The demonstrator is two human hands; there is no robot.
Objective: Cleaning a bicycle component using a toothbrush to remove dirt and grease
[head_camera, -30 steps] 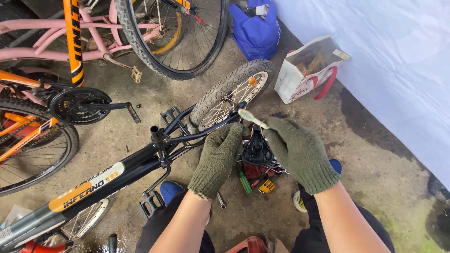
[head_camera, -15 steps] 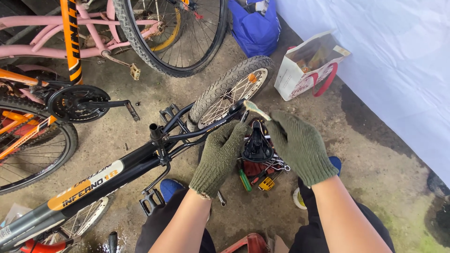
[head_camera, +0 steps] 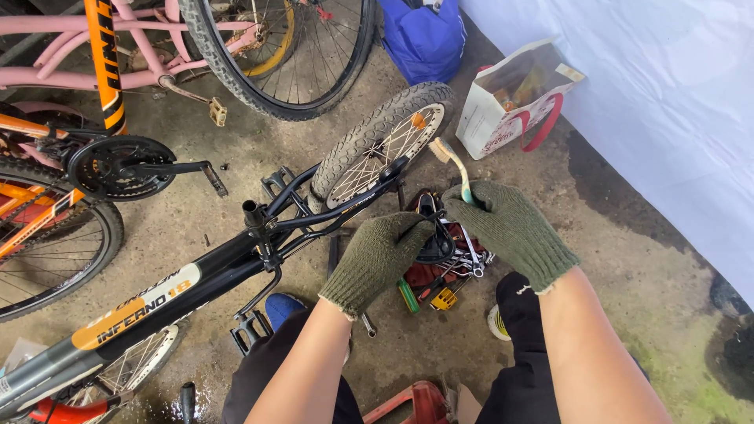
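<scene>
Both my hands wear green knit gloves. My left hand (head_camera: 378,259) grips a small black bicycle part (head_camera: 434,242) just above the ground. My right hand (head_camera: 509,229) holds an old toothbrush (head_camera: 454,166) with its worn bristle head pointing up and away, near the small wheel (head_camera: 385,145) of a black child's bicycle (head_camera: 196,275) lying on its side. The brush head is off the black part. Under the hands lies a pile of wrenches and screwdrivers (head_camera: 441,284).
A pink bicycle (head_camera: 157,74) and an orange one (head_camera: 47,204) stand at the left, with a crank and pedal (head_camera: 157,169) sticking out. A blue bag (head_camera: 424,35) and a white paper bag with red handles (head_camera: 506,102) sit by the white sheet (head_camera: 667,102). Floor is dirty concrete.
My right hand has drawn back to the right and the toothbrush head has lifted away from the black part. My left hand keeps its grip on the part.
</scene>
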